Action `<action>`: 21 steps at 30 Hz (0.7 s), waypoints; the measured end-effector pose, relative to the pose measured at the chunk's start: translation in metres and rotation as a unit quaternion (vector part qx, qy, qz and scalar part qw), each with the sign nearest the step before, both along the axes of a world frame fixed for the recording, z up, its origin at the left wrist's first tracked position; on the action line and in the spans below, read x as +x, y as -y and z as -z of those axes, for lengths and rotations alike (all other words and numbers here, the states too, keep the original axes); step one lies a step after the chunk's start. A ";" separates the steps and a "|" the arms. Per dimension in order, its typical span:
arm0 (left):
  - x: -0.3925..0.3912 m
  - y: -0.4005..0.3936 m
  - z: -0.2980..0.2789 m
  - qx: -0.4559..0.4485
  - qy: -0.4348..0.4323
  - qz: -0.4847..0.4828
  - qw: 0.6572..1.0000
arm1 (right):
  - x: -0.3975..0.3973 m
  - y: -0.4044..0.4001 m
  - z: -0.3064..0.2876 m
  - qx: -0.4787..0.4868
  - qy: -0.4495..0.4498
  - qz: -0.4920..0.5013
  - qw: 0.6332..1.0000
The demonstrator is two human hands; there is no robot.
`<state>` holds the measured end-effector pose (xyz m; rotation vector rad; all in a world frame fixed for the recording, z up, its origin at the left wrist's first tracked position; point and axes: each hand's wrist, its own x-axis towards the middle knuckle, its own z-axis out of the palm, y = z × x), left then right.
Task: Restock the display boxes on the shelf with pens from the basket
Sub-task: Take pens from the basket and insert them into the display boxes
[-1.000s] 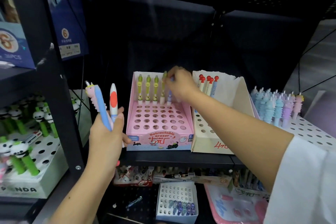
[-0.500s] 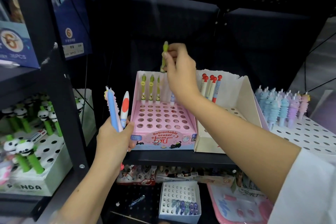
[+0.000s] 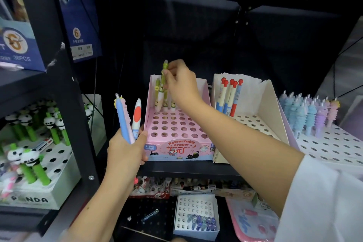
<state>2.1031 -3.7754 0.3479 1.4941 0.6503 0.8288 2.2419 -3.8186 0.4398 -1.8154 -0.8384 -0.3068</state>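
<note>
A pink display box point(image 3: 177, 144) with rows of holes stands on the black shelf, with a few green pens point(image 3: 158, 94) upright in its back row. My right hand point(image 3: 181, 82) pinches a green pen point(image 3: 164, 70) by its top, held upright over the back left of the box. My left hand point(image 3: 125, 149) grips three pens point(image 3: 127, 118) beside the box's left wall: a blue one, a pink one and a white one with a red spot. No basket is in view.
A white display box point(image 3: 253, 124) with red-topped pens stands right of the pink one. Pastel fuzzy pens point(image 3: 308, 114) stand in a white perforated tray far right. A panda pen box point(image 3: 29, 163) sits behind the black shelf post at left. Smaller boxes lie on the shelf below.
My right hand pulled a green pen up out of the back row, raised it, and has now shifted left and lower over the box. My left hand moved closer to the box.
</note>
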 end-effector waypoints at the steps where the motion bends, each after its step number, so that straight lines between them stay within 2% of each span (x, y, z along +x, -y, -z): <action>1: 0.000 0.000 0.000 0.000 -0.001 0.001 1.000 | 0.001 -0.001 0.003 -0.016 0.000 0.002 1.000; 4: 0.000 -0.001 0.001 0.004 -0.006 0.001 1.000 | -0.001 -0.002 0.020 -0.071 -0.014 -0.002 0.997; 7: 0.000 -0.002 0.002 0.011 -0.015 -0.001 1.000 | -0.003 -0.003 0.027 -0.127 0.031 0.021 0.991; 12: -0.001 -0.002 0.002 0.004 -0.017 0.001 1.000 | 0.013 0.014 0.016 -0.033 0.072 0.099 0.992; 16: 0.000 -0.002 0.003 -0.004 -0.015 0.004 1.000 | 0.023 0.016 0.024 -0.173 0.017 0.076 0.982; 18: 0.000 -0.002 0.003 0.002 -0.016 0.001 1.000 | 0.023 0.013 0.027 -0.196 0.003 0.063 0.979; 20: 0.000 -0.002 0.003 0.012 -0.019 -0.002 1.000 | 0.024 0.013 0.023 -0.160 0.000 0.058 0.985; 21: 0.000 -0.002 0.002 0.014 -0.019 -0.001 1.000 | 0.023 0.014 0.019 -0.108 -0.009 0.048 0.993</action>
